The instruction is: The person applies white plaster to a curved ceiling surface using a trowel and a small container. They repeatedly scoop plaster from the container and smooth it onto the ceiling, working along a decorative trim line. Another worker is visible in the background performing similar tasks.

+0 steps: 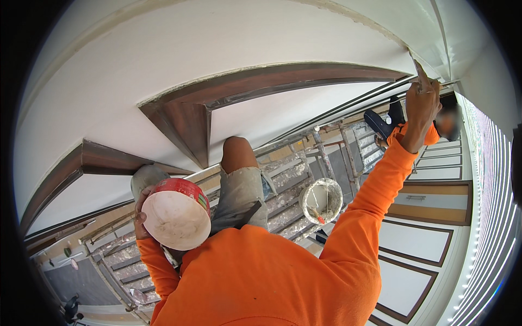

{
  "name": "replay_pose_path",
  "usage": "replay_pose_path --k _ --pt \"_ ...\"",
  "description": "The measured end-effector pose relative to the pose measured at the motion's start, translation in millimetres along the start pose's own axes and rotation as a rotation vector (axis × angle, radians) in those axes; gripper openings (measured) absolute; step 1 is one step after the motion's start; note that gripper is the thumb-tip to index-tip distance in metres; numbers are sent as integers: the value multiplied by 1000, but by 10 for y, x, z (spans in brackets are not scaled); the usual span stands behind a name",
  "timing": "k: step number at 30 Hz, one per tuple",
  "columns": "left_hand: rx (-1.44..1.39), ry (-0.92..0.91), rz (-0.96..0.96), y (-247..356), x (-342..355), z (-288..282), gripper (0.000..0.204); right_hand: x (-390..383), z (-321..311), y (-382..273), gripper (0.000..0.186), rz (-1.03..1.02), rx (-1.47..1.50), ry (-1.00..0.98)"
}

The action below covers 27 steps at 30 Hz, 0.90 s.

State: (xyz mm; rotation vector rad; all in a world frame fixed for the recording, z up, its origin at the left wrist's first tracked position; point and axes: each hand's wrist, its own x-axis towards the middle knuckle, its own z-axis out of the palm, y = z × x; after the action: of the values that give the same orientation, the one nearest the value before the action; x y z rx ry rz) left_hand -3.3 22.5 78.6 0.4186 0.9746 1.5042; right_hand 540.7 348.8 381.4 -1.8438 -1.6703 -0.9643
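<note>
My left hand is closed round the side of a round red tub. The tub is tilted so that its pale, smeared inside faces me, close to my chest and left knee. My right arm reaches far up to the right. There my right hand grips a thin-bladed tool, mostly hidden by the fingers, with the index finger stretched along it. The tool's tip meets the white wall near a rough beige seam, just beyond the end of a dark brown wooden frame.
Under me is a paint-spattered scaffold platform with gaps between its slats. A white bucket with a tool inside stands on it to my right. Another person in orange is beyond my right arm. Cabinet doors and window blinds line the right.
</note>
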Motion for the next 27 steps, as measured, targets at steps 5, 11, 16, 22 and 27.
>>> replay_pose_path --k 5,11,16,22,27 --pt "1 -4 7 -33 11 -74 100 -49 -7 -33 57 -46 11 34" --pt "5 -6 -3 -4 -1 -26 99 -81 -118 -120 52 -39 112 -7" --pt "31 1 0 12 -11 -35 99 -148 -70 60 46 24 406 -2" --pt "25 -20 -8 38 12 47 98 -69 191 383 44 -14 272 62" --pt "20 -19 -7 25 7 14 97 0 168 294 43 33 286 6"
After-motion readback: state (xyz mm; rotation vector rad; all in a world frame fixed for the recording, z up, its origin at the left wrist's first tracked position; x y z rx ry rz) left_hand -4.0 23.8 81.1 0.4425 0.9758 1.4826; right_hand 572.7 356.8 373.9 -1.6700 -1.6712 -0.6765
